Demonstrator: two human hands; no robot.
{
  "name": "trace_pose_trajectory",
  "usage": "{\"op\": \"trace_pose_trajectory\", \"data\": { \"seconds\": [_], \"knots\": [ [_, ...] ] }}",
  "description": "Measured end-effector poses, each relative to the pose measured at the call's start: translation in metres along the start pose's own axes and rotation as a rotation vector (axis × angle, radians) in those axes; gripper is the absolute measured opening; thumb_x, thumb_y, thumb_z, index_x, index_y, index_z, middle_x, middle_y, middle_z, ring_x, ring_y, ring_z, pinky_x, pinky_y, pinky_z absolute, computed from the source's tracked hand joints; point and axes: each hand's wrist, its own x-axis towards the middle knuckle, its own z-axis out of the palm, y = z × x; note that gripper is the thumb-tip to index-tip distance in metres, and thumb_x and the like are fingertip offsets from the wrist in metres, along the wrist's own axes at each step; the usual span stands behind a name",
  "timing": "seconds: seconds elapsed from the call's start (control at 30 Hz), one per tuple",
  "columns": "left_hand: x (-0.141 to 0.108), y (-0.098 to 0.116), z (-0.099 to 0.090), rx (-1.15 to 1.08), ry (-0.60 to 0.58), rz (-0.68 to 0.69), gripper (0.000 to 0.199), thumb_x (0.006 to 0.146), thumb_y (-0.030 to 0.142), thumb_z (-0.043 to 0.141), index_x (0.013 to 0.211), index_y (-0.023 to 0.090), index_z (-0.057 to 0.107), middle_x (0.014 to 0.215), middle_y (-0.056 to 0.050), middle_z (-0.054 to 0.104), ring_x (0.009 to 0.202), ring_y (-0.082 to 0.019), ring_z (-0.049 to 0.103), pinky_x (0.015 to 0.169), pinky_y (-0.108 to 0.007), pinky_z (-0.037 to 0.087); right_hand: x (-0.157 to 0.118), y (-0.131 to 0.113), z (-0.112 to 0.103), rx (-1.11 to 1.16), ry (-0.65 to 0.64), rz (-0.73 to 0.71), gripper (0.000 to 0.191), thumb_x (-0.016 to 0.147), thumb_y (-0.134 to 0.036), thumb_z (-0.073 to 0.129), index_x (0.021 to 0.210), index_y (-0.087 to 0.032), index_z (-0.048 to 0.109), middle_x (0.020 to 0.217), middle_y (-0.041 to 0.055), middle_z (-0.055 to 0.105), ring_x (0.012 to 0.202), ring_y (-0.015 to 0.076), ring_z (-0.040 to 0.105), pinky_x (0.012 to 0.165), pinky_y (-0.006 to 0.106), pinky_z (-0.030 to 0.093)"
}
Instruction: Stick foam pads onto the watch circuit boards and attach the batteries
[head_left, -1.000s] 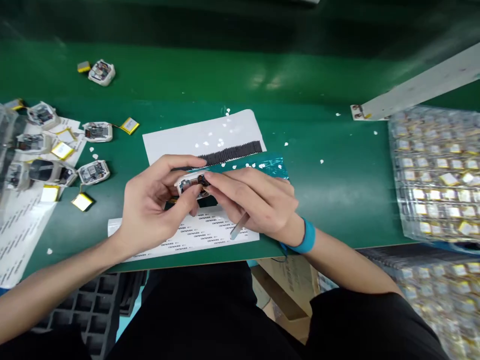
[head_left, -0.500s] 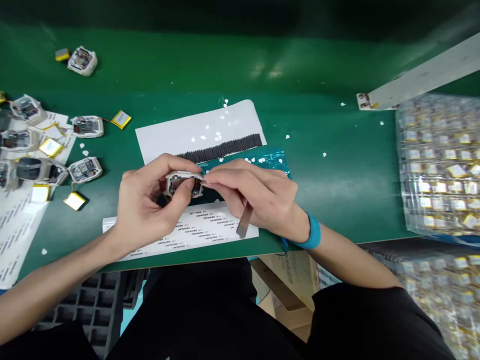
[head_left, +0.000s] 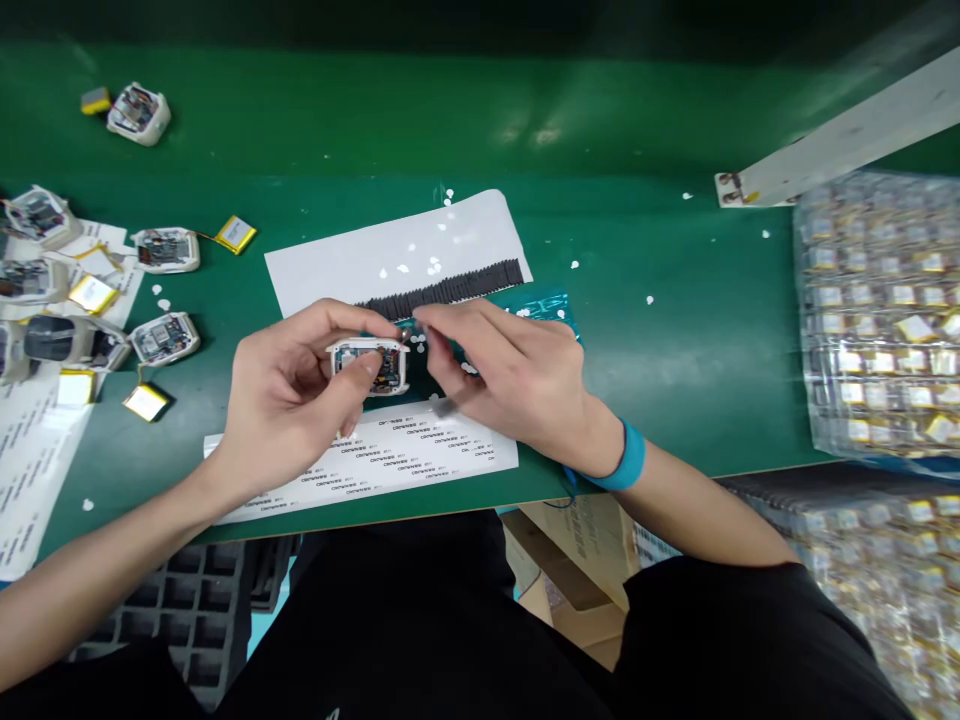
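Observation:
My left hand (head_left: 289,390) grips a white watch-like housing (head_left: 397,370) with an open circuit interior, its thumb lying over the inside. Just right of the housing is my right hand (head_left: 517,370), with thumb and index finger near each other; whatever they hold is too small to name. A blurred grey tool (head_left: 444,407) shows beneath that hand. Behind both hands, a row of black strips (head_left: 480,284) lies on a white sheet (head_left: 337,265). A printed white sheet (head_left: 360,470) lies in front of them.
Several open housings (head_left: 166,250) with yellow-edged batteries (head_left: 236,234) lie at left. Clear trays of batteries (head_left: 877,320) stand at right, below a white metal bracket (head_left: 855,130). Small white bits dot the green table (head_left: 675,390). A teal wristband (head_left: 628,455) circles my right wrist.
My right hand has moved slightly away from the housing. The housing has tilted so that more of its inside shows. The grey tool under my right hand has swung up and is blurred.

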Motion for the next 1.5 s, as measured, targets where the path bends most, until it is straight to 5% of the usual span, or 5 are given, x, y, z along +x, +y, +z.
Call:
{"op": "trace_pose_trajectory", "data": {
  "seconds": [0.2,0.7,1.07,1.27,1.5],
  "knots": [
    [0.0,0.002,0.006,0.011,0.044,0.007,0.015,0.096,0.029,0.077,0.095,0.024,0.063,0.056,0.007,0.058,0.03,-0.007,0.046,0.028,-0.022,0.032,-0.004,0.003,0.0,-0.095,-0.003,-0.129,0.026,0.104,-0.011,0.056,0.124,-0.021,0.07,0.109,0.0005,0.081,0.091,0.0125,0.078,0.069,0.021,0.062],
    [-0.014,-0.004,0.014,0.205,0.083,0.115,0.011,0.099,0.026,0.07,0.095,0.025,0.059,0.058,0.006,0.061,0.039,-0.008,0.05,0.037,-0.024,0.038,-0.007,-0.004,-0.004,-0.338,-0.032,-0.34,0.022,0.106,-0.019,0.055,0.118,-0.019,0.074,0.106,0.0029,0.083,0.073,0.0118,0.071,0.049,0.023,0.053],
    [-0.019,-0.011,0.009,0.291,0.055,0.271,0.013,0.094,0.015,0.071,0.102,0.024,0.065,0.074,0.003,0.072,0.06,-0.014,0.069,0.051,-0.026,0.052,0.013,-0.011,-0.012,0.624,-0.225,0.329,0.019,0.104,-0.032,0.068,0.094,-0.016,0.072,0.082,-0.0019,0.075,0.056,0.005,0.053,0.054,0.022,0.044],
    [-0.016,-0.005,0.0,0.336,-0.036,0.252,0.021,0.096,0.024,0.075,0.116,0.027,0.071,0.096,0.0,0.082,0.086,-0.022,0.081,0.071,-0.032,0.066,0.013,-0.009,-0.012,0.644,-0.065,0.24,0.014,0.106,-0.021,0.061,0.096,-0.016,0.069,0.104,0.0037,0.075,0.088,0.0099,0.07,0.074,0.023,0.059],
    [-0.016,-0.005,0.006,0.444,-0.43,0.605,0.027,0.101,0.014,0.062,0.124,0.027,0.071,0.107,-0.004,0.084,0.091,-0.024,0.083,0.076,-0.031,0.071,0.013,-0.002,-0.061,0.365,-0.073,0.412,0.056,0.114,-0.033,0.03,0.086,-0.027,0.077,0.085,0.0032,0.077,0.081,0.0183,0.076,0.076,0.033,0.066]
  ]
}}
